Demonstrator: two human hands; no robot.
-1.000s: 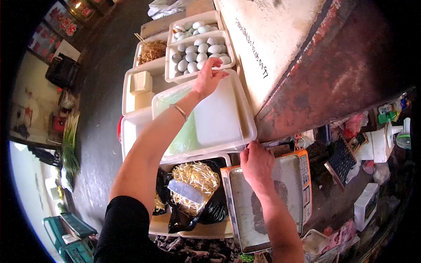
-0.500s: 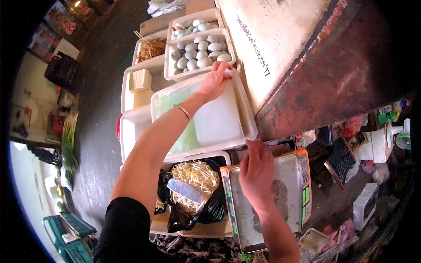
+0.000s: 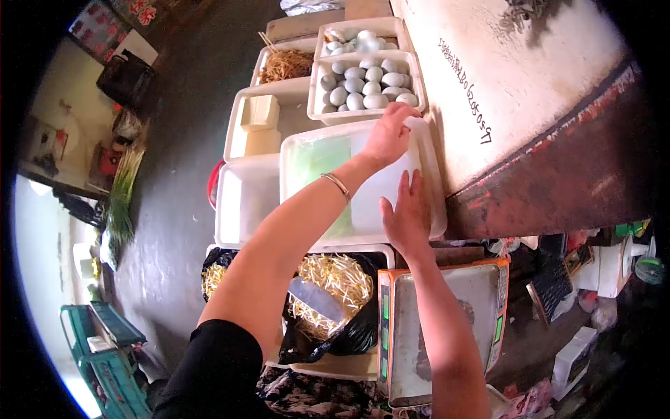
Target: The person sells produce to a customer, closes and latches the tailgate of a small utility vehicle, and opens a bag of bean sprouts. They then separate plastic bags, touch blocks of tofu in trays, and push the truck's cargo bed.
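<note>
A white plastic tray (image 3: 310, 237) with a pale green sheet (image 3: 317, 160) along its left part lies under both hands. My left hand (image 3: 389, 136) reaches across to its far right corner, fingers bent and pressed together at the rim; a whitish, translucent bit shows by the fingertips, too small to name. My right hand (image 3: 409, 218) is over the tray's right side, thumb and fingers stretched apart, holding nothing. Directly beyond my left hand stands a white bin (image 3: 315, 105) of pale bluish eggs (image 3: 354, 85). Below my right hand is an orange-edged weighing scale (image 3: 447, 328).
Bean sprouts (image 3: 338, 279) in a black bag (image 3: 359, 335) sit nearer me, a grey-blue slab on top. Pale blocks (image 3: 259, 113) stand in a bin at the left, brown shreds (image 3: 287, 66) behind. A whitish panel with handwriting (image 3: 464, 91) rises at the right.
My right hand has moved from the tray's near right corner, above the scale, onto the tray, its fingers spreading. My left hand stays at the far corner. The whole view has shifted rightward.
</note>
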